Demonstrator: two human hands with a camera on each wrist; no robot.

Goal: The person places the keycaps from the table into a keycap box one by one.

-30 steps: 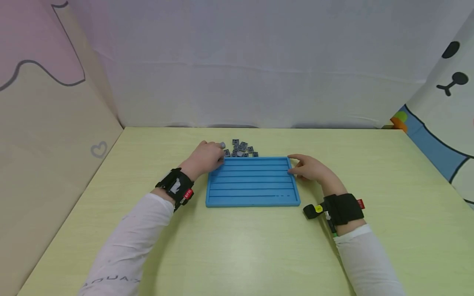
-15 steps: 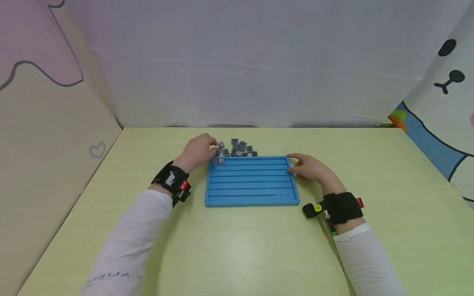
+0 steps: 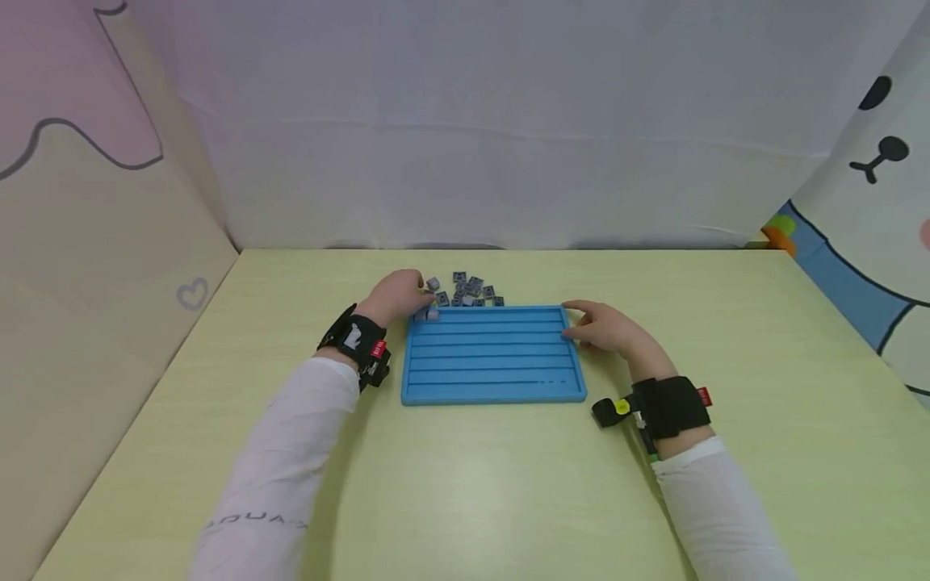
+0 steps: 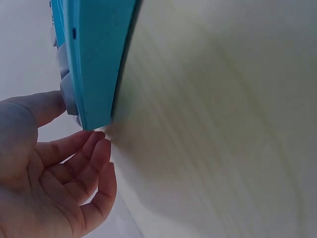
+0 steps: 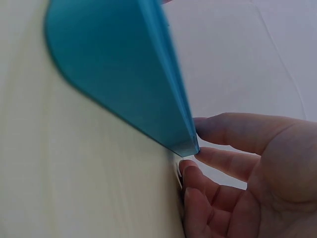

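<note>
The left hand (image 3: 398, 297) rested at the far left corner of the flat blue plastic tray with long parallel grooves (image 3: 494, 355), which lay flat on the pale yellow-green table (image 3: 465, 484) in front of the person. Its thumb and fingers (image 4: 74, 168) were curled, and a small grey square tile (image 3: 432, 315) sat at the tray's corner right at the fingertips; in the left wrist view the thumb pressed a grey piece (image 4: 68, 94) against the tray's edge, so the hand appeared to pinch it there. A second earlier that hand had been further over the loose heap of small grey and dark square tiles (image 3: 468, 292) beyond the tray's far edge, with a tile at its fingertips; since then it had drawn back toward the corner and the wrist had swung nearer the tray. That suggests one tile had been taken from the heap and was being set into the farthest groove. The right hand (image 3: 606, 329) had stayed where it was, its relaxed fingers (image 5: 233, 163) touching the tray's far right corner, apparently steadying it and gripping nothing.
</note>
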